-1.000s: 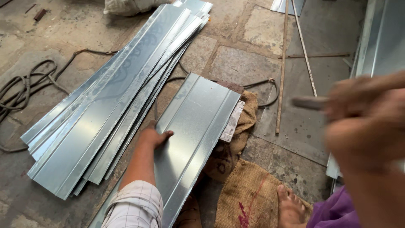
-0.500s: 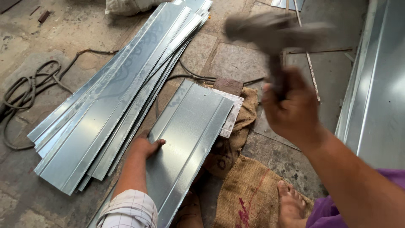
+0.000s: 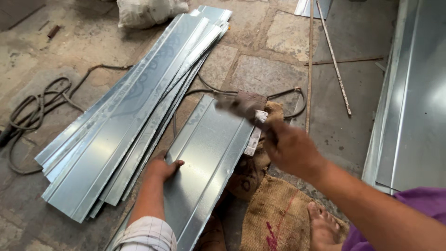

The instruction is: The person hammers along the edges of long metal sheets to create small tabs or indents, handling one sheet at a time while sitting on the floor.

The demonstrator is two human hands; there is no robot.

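Note:
My left hand (image 3: 162, 168) lies flat on the left edge of a folded sheet-metal panel (image 3: 204, 153) that lies in front of me on the floor. My right hand (image 3: 290, 148) grips the handle of a hammer (image 3: 241, 106), blurred by motion, whose head is down at the panel's far right corner. Under that corner sits a small block on brown sacking (image 3: 274, 214).
A stack of long metal sheets (image 3: 130, 111) lies to the left of the panel. A dark cable (image 3: 32, 111) coils at far left. Thin rods (image 3: 332, 51) lie at the back right, large sheets (image 3: 413, 102) at right. My bare foot (image 3: 323, 227) rests on the sacking.
My right hand has swung the hammer from high up down onto the panel's far right corner. My left hand has stayed on the panel's left edge.

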